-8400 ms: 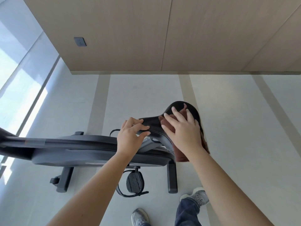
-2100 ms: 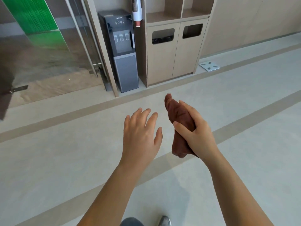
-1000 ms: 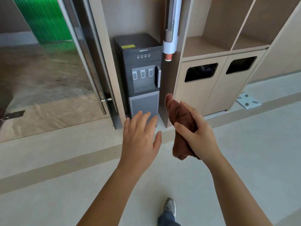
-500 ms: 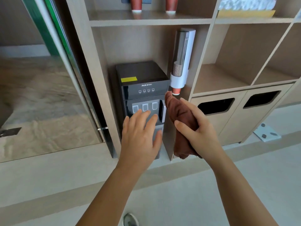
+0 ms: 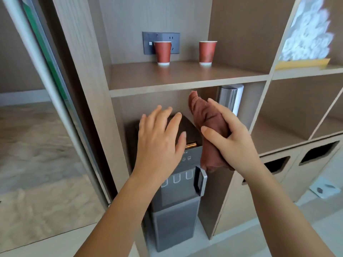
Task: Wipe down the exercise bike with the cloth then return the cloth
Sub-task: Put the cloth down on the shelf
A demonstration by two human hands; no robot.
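Before shelf [image 5: 185,78], water dispenser [image 5: 178,201], cups [image 5: 162,52]; cloth [image 5: 207,127] gripped

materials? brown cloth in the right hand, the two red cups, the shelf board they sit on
Cloth: soft terry-like fabric, matte, bunched and creased in the right hand.
Cups: probably paper, matte red walls, thin pale rims.
Shelf board: wood-look laminate or veneer, printed-looking grain, satin; which one is unclear.

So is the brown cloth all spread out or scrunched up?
Scrunched up. The cloth is bunched into a long roll, and the right hand wraps its fingers around the middle, with both ends sticking out.
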